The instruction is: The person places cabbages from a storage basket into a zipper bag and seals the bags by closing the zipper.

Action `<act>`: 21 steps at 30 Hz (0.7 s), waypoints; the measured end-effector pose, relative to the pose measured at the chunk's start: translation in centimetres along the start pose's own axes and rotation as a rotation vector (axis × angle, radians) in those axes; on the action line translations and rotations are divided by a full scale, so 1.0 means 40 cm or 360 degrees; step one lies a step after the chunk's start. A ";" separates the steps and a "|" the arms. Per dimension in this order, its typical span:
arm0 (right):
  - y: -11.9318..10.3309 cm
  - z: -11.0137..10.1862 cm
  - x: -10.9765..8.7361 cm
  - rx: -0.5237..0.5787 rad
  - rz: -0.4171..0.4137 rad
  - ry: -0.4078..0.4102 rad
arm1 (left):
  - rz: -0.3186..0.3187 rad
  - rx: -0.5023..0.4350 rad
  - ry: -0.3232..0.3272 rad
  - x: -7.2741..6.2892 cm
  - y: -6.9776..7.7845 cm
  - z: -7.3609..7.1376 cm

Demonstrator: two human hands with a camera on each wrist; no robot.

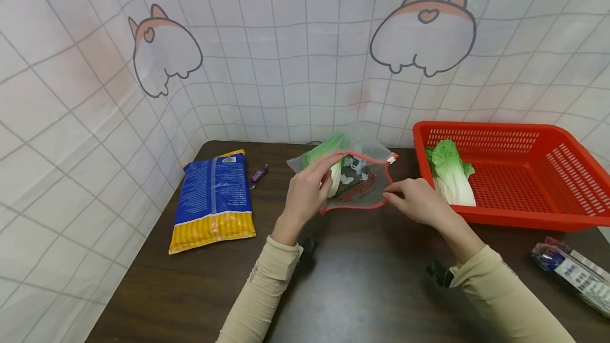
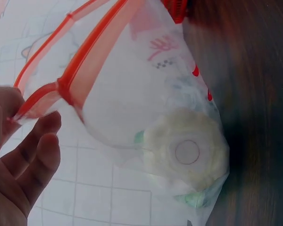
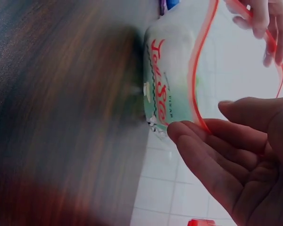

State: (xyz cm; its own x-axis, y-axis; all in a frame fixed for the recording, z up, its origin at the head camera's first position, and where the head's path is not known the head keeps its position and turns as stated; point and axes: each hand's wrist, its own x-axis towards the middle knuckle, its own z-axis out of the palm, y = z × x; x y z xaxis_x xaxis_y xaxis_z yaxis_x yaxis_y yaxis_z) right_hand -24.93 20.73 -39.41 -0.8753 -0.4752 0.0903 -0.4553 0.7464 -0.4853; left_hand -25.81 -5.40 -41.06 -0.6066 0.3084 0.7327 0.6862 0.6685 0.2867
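Person at the bench (image 1: pixel 362 285), both hands on a clear zip bag (image 1: pixel 369 195) with a red rim and red lettering. Left hand (image 1: pixel 308 187): thumb and fingers pinch the rim at the bag's near left side. Right hand (image 1: pixel 419 200): fingertips touch the opposite side of the rim; fingers slack, thumb standing apart from them, no grasp seen in the right wrist view. Bag lies between the two sets of fingers and beyond them, its mouth gaping toward the person. White slider (image 1: pixel 392 158) on the rim, just beyond the right fingers.

Inside the bag, a cabbage (image 1: pixel 335 180), close by the left fingers, its leafy end pointing away from them.

Right of the right fingers: red basket (image 1: pixel 514 216), a second cabbage (image 1: pixel 452 176) lying in its near-left corner, leaves pointing away. Nearer the person and farther right, a plastic-wrapped packet (image 1: pixel 579 277).

Left of the left fingers: a small purple wrapped piece (image 1: pixel 259 173); farther left, a large blue-and-yellow packet (image 1: pixel 212 200), flat. Beyond all the fingers, a gridded white sheet (image 1: pixel 286 52) with animal drawings.
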 end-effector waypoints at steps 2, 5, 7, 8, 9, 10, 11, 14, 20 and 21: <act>-0.002 -0.003 0.000 0.0000 -0.0003 -0.0030 | 0.0011 -0.0015 -0.0028 0.000 -0.001 -0.001; -0.004 -0.010 -0.001 -0.0005 -0.0016 -0.0094 | 0.0026 -0.0037 -0.0074 0.000 -0.002 0.000; -0.004 -0.017 -0.002 -0.0002 -0.0038 -0.0133 | 0.0029 -0.0053 -0.0097 0.000 -0.003 0.001; -0.005 -0.022 -0.003 0.0005 -0.0053 -0.0155 | 0.0031 -0.0061 -0.0106 0.000 -0.004 0.001; -0.005 -0.027 -0.004 0.0009 -0.0069 -0.0174 | 0.0030 -0.0064 -0.0113 0.001 -0.004 0.001; -0.005 -0.033 -0.005 0.0018 -0.0086 -0.0193 | 0.0027 -0.0069 -0.0120 0.002 -0.005 0.001; -0.005 -0.040 -0.005 0.0037 -0.0096 -0.0216 | 0.0023 -0.0076 -0.0126 0.002 -0.006 0.002; -0.003 -0.060 -0.008 0.0078 -0.0103 -0.0272 | 0.0007 -0.0100 -0.0133 0.002 -0.007 0.001; 0.002 -0.088 -0.011 0.0119 -0.0082 -0.0277 | -0.0037 -0.0117 -0.0126 -0.001 -0.009 -0.001; 0.004 -0.090 -0.012 0.0124 -0.0076 -0.0273 | -0.0041 -0.0119 -0.0127 -0.002 -0.009 -0.001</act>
State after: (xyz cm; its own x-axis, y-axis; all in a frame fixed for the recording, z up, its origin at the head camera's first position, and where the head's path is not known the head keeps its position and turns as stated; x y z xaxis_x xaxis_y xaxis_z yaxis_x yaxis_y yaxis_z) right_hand -25.18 22.75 -36.38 -0.8093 -0.5865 -0.0312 -0.4759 0.6859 -0.5505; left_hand -25.98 -5.69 -41.18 -0.6525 0.3469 0.6737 0.6962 0.6256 0.3521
